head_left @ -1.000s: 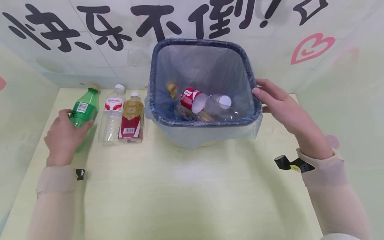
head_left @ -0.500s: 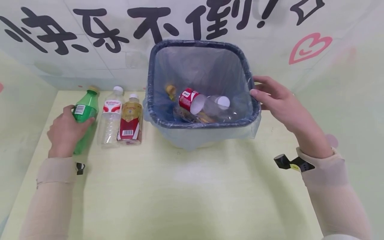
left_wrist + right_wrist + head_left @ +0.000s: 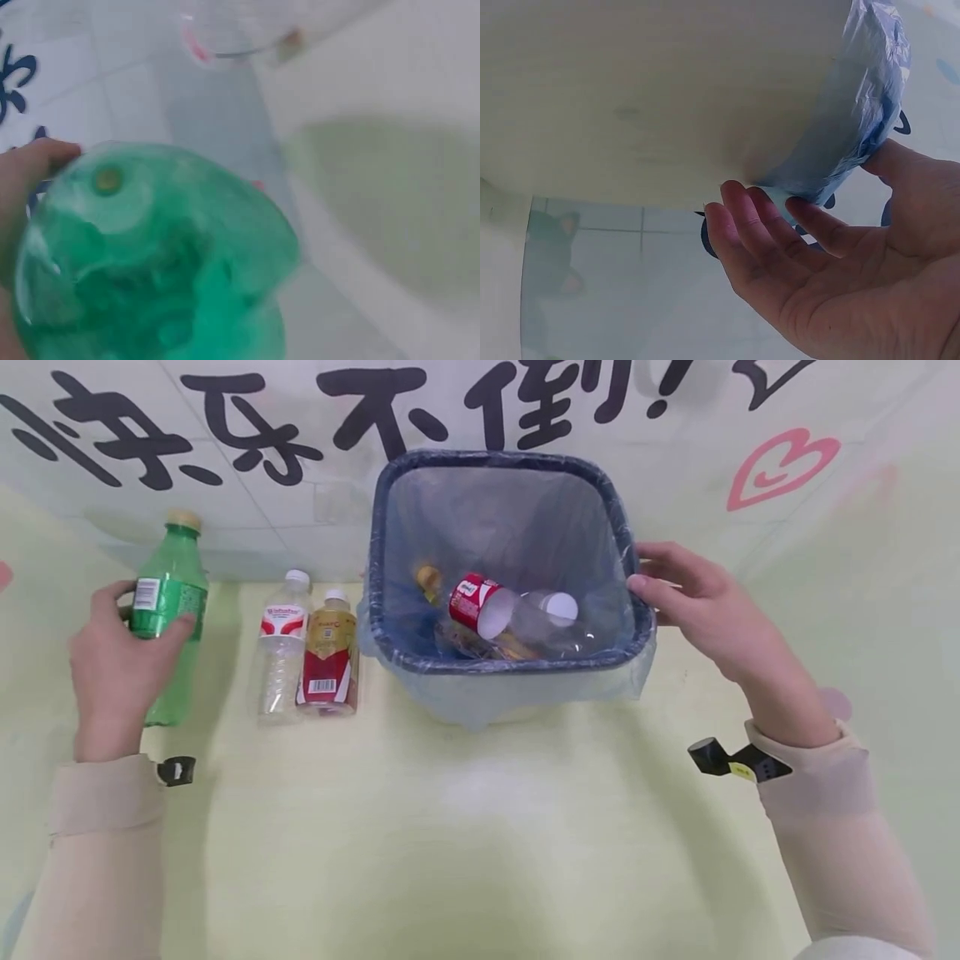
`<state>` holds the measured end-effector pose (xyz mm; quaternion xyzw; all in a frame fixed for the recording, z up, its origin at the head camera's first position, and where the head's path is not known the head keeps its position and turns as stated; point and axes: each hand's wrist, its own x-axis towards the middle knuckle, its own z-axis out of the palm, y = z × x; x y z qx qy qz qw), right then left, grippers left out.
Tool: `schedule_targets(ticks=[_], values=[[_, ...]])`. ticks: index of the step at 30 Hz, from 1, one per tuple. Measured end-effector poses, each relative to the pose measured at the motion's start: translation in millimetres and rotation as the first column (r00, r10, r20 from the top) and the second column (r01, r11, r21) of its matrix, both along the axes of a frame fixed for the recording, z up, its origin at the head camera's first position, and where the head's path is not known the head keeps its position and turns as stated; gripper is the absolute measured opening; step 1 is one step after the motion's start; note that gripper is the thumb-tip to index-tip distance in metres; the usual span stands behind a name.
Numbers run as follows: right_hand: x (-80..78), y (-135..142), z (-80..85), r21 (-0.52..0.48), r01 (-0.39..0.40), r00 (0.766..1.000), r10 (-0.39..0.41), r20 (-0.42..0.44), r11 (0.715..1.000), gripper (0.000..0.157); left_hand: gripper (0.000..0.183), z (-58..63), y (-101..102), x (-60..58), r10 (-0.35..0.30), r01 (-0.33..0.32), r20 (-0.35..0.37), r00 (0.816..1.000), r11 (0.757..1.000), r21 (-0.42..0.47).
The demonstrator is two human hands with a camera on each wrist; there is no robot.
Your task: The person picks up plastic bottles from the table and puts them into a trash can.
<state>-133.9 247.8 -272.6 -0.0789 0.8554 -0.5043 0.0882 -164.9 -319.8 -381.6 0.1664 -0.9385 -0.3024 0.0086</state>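
Observation:
My left hand (image 3: 123, 664) grips a green plastic bottle (image 3: 171, 581) with a yellowish cap, tilted above the table's left side. Its ribbed green base (image 3: 157, 255) fills much of the left wrist view. My right hand (image 3: 705, 610) touches the right rim of a trash bin (image 3: 495, 667) lined with a translucent bluish bag. In the right wrist view the thumb meets the bagged rim, and loosely bent fingers (image 3: 742, 217) lie by the pale outer wall. Inside the bin are a red-labelled bottle (image 3: 472, 603), a white cap (image 3: 561, 608) and a yellow cap (image 3: 429, 578).
Left of the bin, a clear bottle (image 3: 281, 660) with a red-and-white label and a gold-and-red labelled bottle (image 3: 327, 664) lie side by side. Both point their white caps toward the back wall (image 3: 315, 510), which carries large black lettering. The pale table (image 3: 480, 835) runs toward me.
My left hand has lifted the green bottle off the table and carried it slightly left, leaving its shadow apart below. The right hand stays at the bin's rim.

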Motion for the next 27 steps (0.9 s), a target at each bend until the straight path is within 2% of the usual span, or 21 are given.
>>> schedule_targets(ticks=[3, 8, 16, 19, 22, 27], values=[[1.3, 0.6, 0.7, 0.004, 0.013, 1.0, -0.013, 0.004, 1.0, 0.041, 0.077, 11.4, 8.8, -1.6, 0.049, -0.048, -0.07, 0.996, 0.999, 0.024], [2.9, 0.1, 0.9, 0.019, 0.019, 1.0, -0.019, 0.011, 1.0, 0.042, 0.07, 22.2, 17.5, -0.9, 0.107, -0.098, -0.14, 0.984, 0.993, 0.067], [1.0, -2.2, 1.5, 0.003, 0.015, 1.0, -0.015, 0.003, 1.0, 0.043, 0.065, 45.2, 34.4, 5.4, 0.133, -0.103, -0.182, 0.974, 0.981, 0.165], [0.8, -2.8, 1.6, 0.011, 0.02, 1.0, -0.02, 0.011, 1.0, 0.043, 0.065, 53.2, 40.7, 7.1, 0.127, -0.088, -0.203, 0.971, 0.977, 0.193], [0.6, -2.5, 1.1, 0.012, 0.018, 1.0, -0.018, 0.012, 1.0, 0.043, 0.064, 61.6, 50.7, 8.2, 0.091, -0.049, -0.226, 0.97, 0.981, 0.188], [0.7, -2.0, 0.0, 0.005, 0.021, 1.0, -0.022, 0.015, 1.0, 0.043, 0.062, 77.7, 73.0, 10.0, 0.021, 0.041, -0.31, 0.95, 0.98, 0.192]])
